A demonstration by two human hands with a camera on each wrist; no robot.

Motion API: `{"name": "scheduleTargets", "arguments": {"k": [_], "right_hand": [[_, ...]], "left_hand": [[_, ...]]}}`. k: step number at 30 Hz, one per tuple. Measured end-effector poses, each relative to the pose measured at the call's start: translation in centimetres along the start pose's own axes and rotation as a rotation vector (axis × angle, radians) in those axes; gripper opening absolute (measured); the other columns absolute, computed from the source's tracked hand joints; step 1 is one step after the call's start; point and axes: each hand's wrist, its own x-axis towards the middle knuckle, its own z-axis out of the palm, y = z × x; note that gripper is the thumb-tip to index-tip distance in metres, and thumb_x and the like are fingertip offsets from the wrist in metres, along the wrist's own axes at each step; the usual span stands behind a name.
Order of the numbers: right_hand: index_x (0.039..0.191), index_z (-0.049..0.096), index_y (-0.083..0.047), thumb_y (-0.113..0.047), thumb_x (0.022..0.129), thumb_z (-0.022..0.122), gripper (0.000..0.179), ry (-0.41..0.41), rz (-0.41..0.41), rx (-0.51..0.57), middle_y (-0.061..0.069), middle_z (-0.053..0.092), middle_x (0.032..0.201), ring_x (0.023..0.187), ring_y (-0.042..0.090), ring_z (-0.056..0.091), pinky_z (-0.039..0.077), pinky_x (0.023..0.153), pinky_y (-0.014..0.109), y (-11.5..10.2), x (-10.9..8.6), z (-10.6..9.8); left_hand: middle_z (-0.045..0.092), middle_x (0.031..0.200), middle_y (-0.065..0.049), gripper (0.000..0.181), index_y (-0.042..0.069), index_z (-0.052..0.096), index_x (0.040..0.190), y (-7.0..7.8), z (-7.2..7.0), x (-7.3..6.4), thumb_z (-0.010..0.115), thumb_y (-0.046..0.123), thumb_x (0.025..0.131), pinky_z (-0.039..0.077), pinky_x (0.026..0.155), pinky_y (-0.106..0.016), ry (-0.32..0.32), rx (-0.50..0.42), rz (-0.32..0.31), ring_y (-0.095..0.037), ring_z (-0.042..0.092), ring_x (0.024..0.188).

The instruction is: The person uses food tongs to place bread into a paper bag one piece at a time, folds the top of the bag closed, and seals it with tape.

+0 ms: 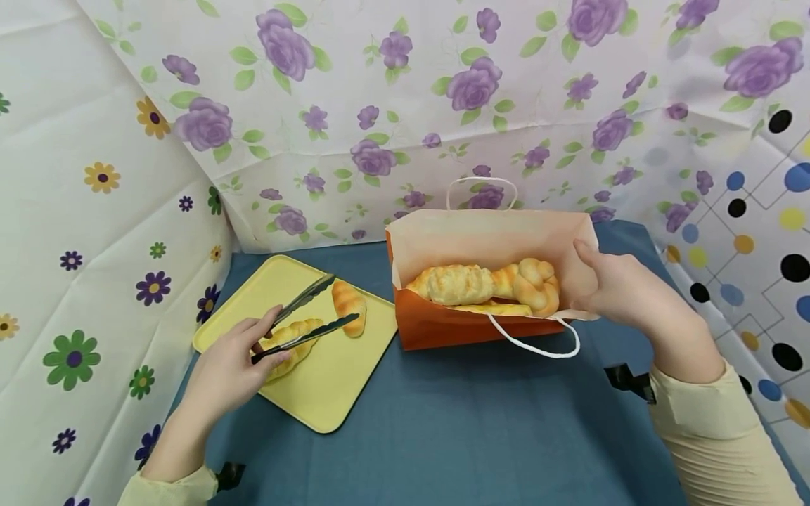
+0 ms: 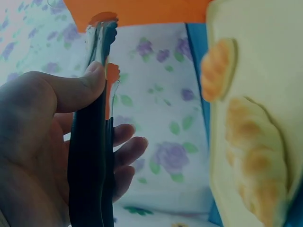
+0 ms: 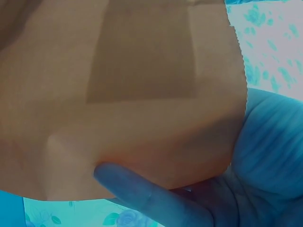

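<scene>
My left hand holds black-handled metal tongs over a yellow tray. The tongs' arms are spread, and one tip overlaps a small golden bread roll in the head view. A longer ridged bread lies partly behind the lower arm; both breads rest on the tray. At the right, my right hand grips the side edge of an orange paper bag, thumb on its pale inside and the other fingers mostly hidden behind the paper. Several breads, including a knotted one, are inside the bag's wide mouth.
The bag has white cord handles, one upright behind and one drooping in front. A blue cloth covers the table. Flowered sheets stand behind and at the left, a dotted sheet at the right.
</scene>
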Motion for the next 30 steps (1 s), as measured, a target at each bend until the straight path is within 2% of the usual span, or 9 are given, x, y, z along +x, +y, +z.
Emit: {"name": "scheduleTargets", "arguments": {"k": [5, 8, 13, 18, 21, 25, 30], "right_hand": [[0.169, 0.013, 0.004, -0.022, 0.097, 0.075, 0.098, -0.016, 0.005, 0.004, 0.012, 0.065, 0.087, 0.077, 0.026, 0.062, 0.054, 0.071, 0.044, 0.0, 0.0, 0.0], [0.169, 0.013, 0.004, -0.019, 0.097, 0.073, 0.096, -0.020, 0.005, 0.004, 0.011, 0.062, 0.083, 0.072, 0.025, 0.059, 0.051, 0.069, 0.043, 0.0, 0.0, 0.0], [0.169, 0.014, 0.004, -0.019, 0.099, 0.071, 0.093, -0.015, -0.002, 0.000, 0.012, 0.063, 0.085, 0.073, 0.026, 0.060, 0.052, 0.070, 0.045, 0.2, 0.0, 0.1], [0.168, 0.018, 0.006, -0.022, 0.098, 0.074, 0.094, 0.008, -0.020, -0.022, 0.026, 0.070, 0.106, 0.091, 0.034, 0.068, 0.057, 0.081, 0.056, 0.3, 0.1, 0.2], [0.167, 0.018, 0.006, -0.022, 0.098, 0.074, 0.093, 0.005, -0.021, -0.024, 0.024, 0.070, 0.100, 0.088, 0.034, 0.068, 0.056, 0.080, 0.056, 0.4, 0.1, 0.3], [0.168, 0.017, 0.006, -0.021, 0.100, 0.071, 0.090, -0.004, -0.021, -0.027, 0.010, 0.063, 0.083, 0.080, 0.028, 0.064, 0.055, 0.077, 0.051, 0.3, 0.0, 0.2], [0.167, 0.017, 0.007, -0.022, 0.099, 0.071, 0.091, -0.006, -0.013, -0.026, 0.014, 0.067, 0.089, 0.081, 0.028, 0.065, 0.055, 0.075, 0.050, 0.2, 0.1, 0.1]], "left_hand": [[0.067, 0.115, -0.010, 0.078, 0.014, 0.047, 0.164, -1.7, 0.5, -0.6, 0.083, 0.032, 0.097, 0.042, 0.061, -0.035, -0.074, -0.002, -0.060, -0.018, 0.054, 0.079], [0.068, 0.119, -0.013, 0.079, 0.013, 0.046, 0.164, -2.6, 0.6, -1.0, 0.082, 0.033, 0.098, 0.044, 0.065, -0.038, -0.104, 0.002, -0.081, -0.020, 0.057, 0.085], [0.067, 0.127, -0.019, 0.079, 0.010, 0.043, 0.165, -3.8, 0.6, -1.5, 0.081, 0.029, 0.099, 0.050, 0.073, -0.044, -0.147, -0.005, -0.098, -0.027, 0.061, 0.098], [0.067, 0.125, -0.019, 0.078, 0.005, 0.042, 0.164, -5.3, 0.4, -2.0, 0.079, 0.027, 0.100, 0.049, 0.076, -0.047, -0.183, -0.006, -0.116, -0.028, 0.061, 0.098], [0.067, 0.121, -0.019, 0.077, 0.003, 0.042, 0.164, -6.1, 0.3, -2.3, 0.079, 0.026, 0.100, 0.050, 0.076, -0.048, -0.196, 0.006, -0.121, -0.029, 0.061, 0.098], [0.067, 0.118, -0.018, 0.077, 0.002, 0.043, 0.163, -6.9, 0.2, -2.5, 0.079, 0.026, 0.099, 0.051, 0.074, -0.049, -0.198, 0.036, -0.124, -0.032, 0.064, 0.098], [0.067, 0.123, -0.022, 0.078, 0.005, 0.043, 0.164, -7.6, 0.0, -3.0, 0.079, 0.028, 0.099, 0.050, 0.069, -0.050, -0.208, 0.087, -0.143, -0.035, 0.067, 0.099]]}}
